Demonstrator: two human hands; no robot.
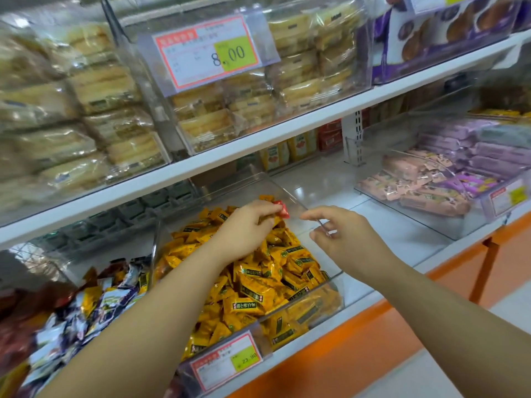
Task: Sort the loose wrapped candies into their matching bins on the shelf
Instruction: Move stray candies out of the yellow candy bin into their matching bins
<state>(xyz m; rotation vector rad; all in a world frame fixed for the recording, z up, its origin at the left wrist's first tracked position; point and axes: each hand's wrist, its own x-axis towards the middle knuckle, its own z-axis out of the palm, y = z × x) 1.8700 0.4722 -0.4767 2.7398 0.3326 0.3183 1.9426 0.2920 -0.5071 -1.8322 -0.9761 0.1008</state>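
My left hand (247, 228) reaches over a clear bin (330, 278) heaped with yellow wrapped candies (258, 285) and pinches a red wrapped candy (282, 209) at its fingertips, near the bin's far right corner. My right hand (342, 237) hovers just right of it at the bin's right wall, fingers loosely curled, thumb and forefinger close together; nothing shows between them. A bin of mixed wrapped candies (86, 308) in white, purple, yellow and red sits to the left.
A bare stretch of white shelf (382, 225) lies right of the yellow bin. Farther right stands a clear bin of pink and purple packets (431, 185). The shelf above (258, 139) holds bins of wrapped pastries. Price tags hang on the bin fronts; an orange ledge runs below.
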